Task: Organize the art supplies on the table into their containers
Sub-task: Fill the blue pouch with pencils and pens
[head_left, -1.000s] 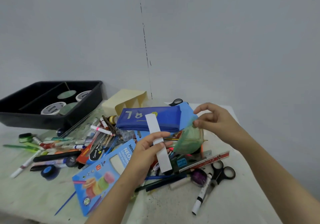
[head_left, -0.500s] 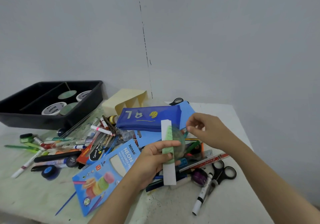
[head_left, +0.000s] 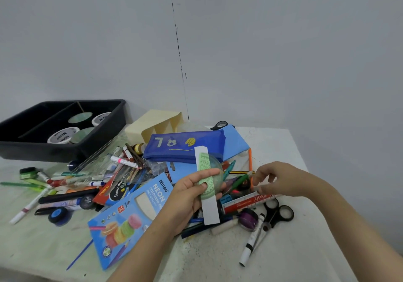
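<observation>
right hand [head_left: 281,179] blurred, black tray [head_left: 13,148] cut off left

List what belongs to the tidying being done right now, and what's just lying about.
In play:
- left hand, gripping a white flat strip and a translucent green plastic protractor together
- right hand, hovering over a red plastic ruler

Lying about:
- black-handled scissors
- black-and-white marker
- blue Neon paper pack
- blue fabric pencil case
- black plastic tray

Plain grey wall [head_left: 283,41], thin dashed vertical line [head_left: 178,48]
</observation>
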Demonstrator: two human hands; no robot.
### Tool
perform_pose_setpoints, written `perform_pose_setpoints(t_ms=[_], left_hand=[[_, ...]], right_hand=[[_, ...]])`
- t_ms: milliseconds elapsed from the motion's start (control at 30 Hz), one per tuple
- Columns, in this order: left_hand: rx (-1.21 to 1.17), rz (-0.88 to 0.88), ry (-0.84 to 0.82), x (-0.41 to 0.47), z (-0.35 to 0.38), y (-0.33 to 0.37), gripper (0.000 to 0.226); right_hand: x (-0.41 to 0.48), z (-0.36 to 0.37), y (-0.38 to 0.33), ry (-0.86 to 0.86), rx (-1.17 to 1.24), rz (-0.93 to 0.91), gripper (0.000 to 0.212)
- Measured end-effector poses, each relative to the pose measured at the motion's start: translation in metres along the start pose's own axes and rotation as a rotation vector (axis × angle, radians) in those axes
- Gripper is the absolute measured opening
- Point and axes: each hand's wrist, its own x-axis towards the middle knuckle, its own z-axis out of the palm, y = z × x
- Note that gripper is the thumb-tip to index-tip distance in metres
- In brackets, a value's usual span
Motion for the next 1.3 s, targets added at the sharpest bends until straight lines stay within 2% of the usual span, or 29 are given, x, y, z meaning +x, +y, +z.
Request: perform_pose_setpoints(t_ms=[133, 267, 400, 533, 633, 733, 833, 900, 1000, 1033, 1167, 1300], left_hand=[[0.006, 0.003, 0.025, -0.001, -0.002, 0.001, 0.042], [0.017, 0.013, 0.038, -0.002, -0.003, 0.001, 0.042], [0.01, 0.055, 0.056, 0.0, -0.005, 0.0, 0.043], [-0.035, 0.121, 0.05, 0.001, -0.005, -0.001, 0.038], [-0.063, 0.146, 0.021, 0.003, -0.002, -0.003, 0.027], [-0.087, 0.132, -0.035, 0.004, 0.002, -0.004, 0.023], [-0.049, 0.124, -0.04, 0.006, 0.007, -0.006, 0.024], [0.033, 0.112, 0.019, 0.007, 0.009, -0.006, 0.029], [0.109, 0.078, 0.112, 0.007, 0.01, -0.005, 0.039], [0.11, 0.069, 0.125, 0.006, 0.009, -0.005, 0.04], [0.103, 0.035, 0.143, 0.006, 0.006, -0.001, 0.042], [0.066, 0.027, 0.14, 0.008, 0.005, 0.0, 0.045]], right_hand=[[0.002, 0.006, 0.005, -0.012, -0.121, 0.051, 0.015], [0.003, 0.003, 0.01, -0.003, -0.091, 0.015, 0.019], [-0.004, -0.014, 0.011, -0.008, 0.195, -0.084, 0.027], [-0.009, -0.019, -0.001, 0.115, 0.612, -0.178, 0.009], [-0.005, -0.005, -0.019, 0.232, 0.736, -0.159, 0.012], [-0.001, 0.014, -0.037, 0.234, 0.818, -0.135, 0.013], [0.002, 0.033, -0.048, 0.238, 0.741, -0.128, 0.011], [0.003, 0.039, -0.05, 0.257, 0.65, -0.154, 0.007], [0.001, 0.032, -0.038, 0.369, 0.359, -0.178, 0.011], [-0.001, 0.026, -0.032, 0.36, 0.234, -0.172, 0.012], [-0.008, 0.018, -0.01, 0.152, -0.219, -0.048, 0.023], [-0.009, 0.023, -0.005, 0.122, -0.254, -0.011, 0.018]])
